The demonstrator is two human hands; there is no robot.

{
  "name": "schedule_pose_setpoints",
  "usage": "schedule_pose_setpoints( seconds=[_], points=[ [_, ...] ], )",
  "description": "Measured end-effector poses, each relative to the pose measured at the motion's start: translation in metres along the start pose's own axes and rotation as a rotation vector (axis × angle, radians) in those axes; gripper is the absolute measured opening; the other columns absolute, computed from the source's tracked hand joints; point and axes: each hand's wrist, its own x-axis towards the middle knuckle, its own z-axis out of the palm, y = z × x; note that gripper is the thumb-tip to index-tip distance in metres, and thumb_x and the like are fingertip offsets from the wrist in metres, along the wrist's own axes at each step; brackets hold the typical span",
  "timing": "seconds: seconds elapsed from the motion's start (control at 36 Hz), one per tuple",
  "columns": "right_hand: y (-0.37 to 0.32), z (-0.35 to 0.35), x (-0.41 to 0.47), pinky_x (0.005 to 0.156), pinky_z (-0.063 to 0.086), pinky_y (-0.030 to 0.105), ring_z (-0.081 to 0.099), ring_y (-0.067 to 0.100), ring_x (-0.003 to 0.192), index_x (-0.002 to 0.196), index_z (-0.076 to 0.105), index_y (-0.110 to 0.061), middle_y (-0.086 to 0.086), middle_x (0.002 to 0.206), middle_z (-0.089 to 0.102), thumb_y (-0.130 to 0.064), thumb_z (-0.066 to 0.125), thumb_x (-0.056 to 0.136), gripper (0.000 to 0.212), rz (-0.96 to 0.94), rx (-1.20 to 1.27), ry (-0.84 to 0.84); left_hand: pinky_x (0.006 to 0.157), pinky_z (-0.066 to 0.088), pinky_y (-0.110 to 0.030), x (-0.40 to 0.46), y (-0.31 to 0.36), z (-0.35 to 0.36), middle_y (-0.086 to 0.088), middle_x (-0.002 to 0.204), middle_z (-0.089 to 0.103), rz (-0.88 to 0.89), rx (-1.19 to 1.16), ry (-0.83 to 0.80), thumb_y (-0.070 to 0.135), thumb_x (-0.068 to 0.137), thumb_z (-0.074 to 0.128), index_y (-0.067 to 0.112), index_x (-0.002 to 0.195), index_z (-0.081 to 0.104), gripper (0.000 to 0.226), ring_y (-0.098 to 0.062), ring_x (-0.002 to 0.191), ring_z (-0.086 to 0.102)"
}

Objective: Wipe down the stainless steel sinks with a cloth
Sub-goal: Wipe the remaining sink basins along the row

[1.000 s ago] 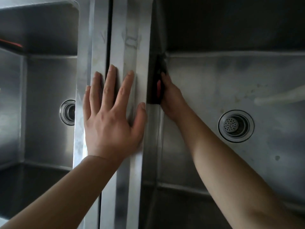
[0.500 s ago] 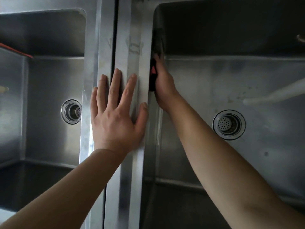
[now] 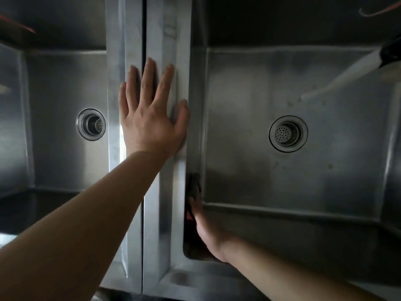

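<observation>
Two stainless steel sinks sit side by side: the left sink and the right sink. My left hand lies flat, fingers spread, on the steel rim between them. My right hand presses a dark cloth with a red patch against the right sink's left inner wall, near its front corner. The fingers lie along the wall; most of the cloth is hidden between the hand and the steel.
Each basin has a round drain strainer, one in the left sink and one in the right sink. A white stream of water falls from a dark spout at the upper right. A dark seam splits the two rims.
My right hand has slid the cloth along the right sink's left wall from the far corner toward the near corner. My left hand stays on the rim. The view has shifted.
</observation>
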Motion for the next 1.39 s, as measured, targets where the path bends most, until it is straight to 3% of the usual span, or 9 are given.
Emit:
schedule_pose_setpoints(
  seconds=[0.11,0.22,0.39,0.53,0.75,0.92,1.0,1.14,1.39],
  points=[
    [-0.017,0.004,0.031,0.120,0.027,0.035,0.038,0.015,0.142,0.157,0.019,-0.032,-0.002,0.159,0.034,-0.048,0.030,0.105,0.056,-0.028,0.064,0.167,0.124,0.008,-0.045,-0.002,0.001,-0.001,0.000,0.166,0.019,-0.008,-0.002,0.012,0.053,0.097,0.037,0.035,0.156,0.028,0.062,-0.029,0.154,0.010],
    [-0.065,-0.011,0.083,0.121,0.027,0.041,0.036,0.017,0.144,0.158,0.019,-0.026,0.002,0.160,0.033,-0.025,0.028,0.109,0.049,-0.357,-0.067,0.304,0.124,0.008,-0.045,-0.002,0.001,0.001,0.001,0.166,0.020,-0.011,-0.002,0.023,0.053,0.096,0.037,0.036,0.155,0.028,0.062,-0.029,0.154,0.011],
    [-0.149,-0.059,0.142,0.106,0.044,0.039,0.054,0.024,0.124,0.155,0.032,-0.019,0.008,0.153,0.044,-0.014,0.037,0.106,0.049,-0.694,-0.464,0.459,0.125,0.008,-0.045,-0.003,-0.002,0.003,0.001,0.166,0.019,0.001,-0.006,0.036,0.051,0.097,0.039,0.036,0.155,0.028,0.061,-0.028,0.154,0.011],
    [-0.197,-0.107,0.175,0.107,0.039,0.040,0.035,0.023,0.144,0.151,0.041,-0.019,0.002,0.157,0.038,-0.016,0.043,0.099,0.052,-0.943,-1.128,0.670,0.125,0.008,-0.045,-0.002,-0.005,0.006,0.001,0.166,0.019,0.013,-0.009,0.049,0.051,0.097,0.041,0.036,0.155,0.028,0.062,-0.028,0.154,0.010],
    [-0.152,-0.158,0.186,0.120,0.001,0.053,-0.005,0.032,0.153,0.159,0.009,-0.030,0.003,0.167,0.001,-0.038,0.029,0.106,0.057,-0.510,-1.740,0.612,0.125,0.008,-0.044,-0.001,-0.004,0.006,0.000,0.165,0.021,0.014,-0.016,0.055,0.050,0.096,0.042,0.033,0.155,0.030,0.062,-0.030,0.154,0.012],
    [-0.049,-0.166,0.138,0.120,0.003,0.057,-0.005,0.033,0.153,0.159,0.006,-0.032,0.003,0.167,0.000,-0.041,0.033,0.103,0.062,-0.438,-1.786,0.508,0.124,0.009,-0.048,-0.002,-0.005,0.004,0.000,0.166,0.019,0.014,-0.032,0.045,0.052,0.098,0.042,0.036,0.155,0.028,0.061,-0.030,0.154,0.010],
    [0.018,-0.192,0.089,0.117,0.020,0.059,0.019,0.035,0.150,0.155,0.028,-0.033,0.003,0.163,0.024,-0.041,0.050,0.098,0.062,-0.536,-1.936,0.346,0.124,0.007,-0.046,-0.002,-0.004,0.005,0.001,0.166,0.019,0.006,-0.033,0.047,0.051,0.097,0.042,0.036,0.155,0.028,0.061,-0.030,0.154,0.010],
    [-0.008,-0.245,0.081,0.116,0.028,0.050,0.030,0.028,0.148,0.149,0.039,-0.041,-0.004,0.159,0.035,-0.054,0.056,0.093,0.061,-0.660,-2.161,0.104,0.124,0.008,-0.046,-0.002,-0.004,0.005,0.000,0.166,0.020,0.006,-0.039,0.057,0.051,0.096,0.042,0.036,0.154,0.029,0.061,-0.030,0.153,0.011],
    [-0.191,-0.239,0.155,0.115,0.005,0.062,-0.010,0.031,0.153,0.155,0.000,-0.045,-0.001,0.167,-0.009,-0.066,0.035,0.092,0.075,-0.266,-1.623,0.741,0.124,0.009,-0.046,-0.001,-0.004,0.006,0.001,0.165,0.021,0.006,-0.046,0.073,0.051,0.096,0.042,0.035,0.154,0.031,0.061,-0.030,0.153,0.012]
  ],
)
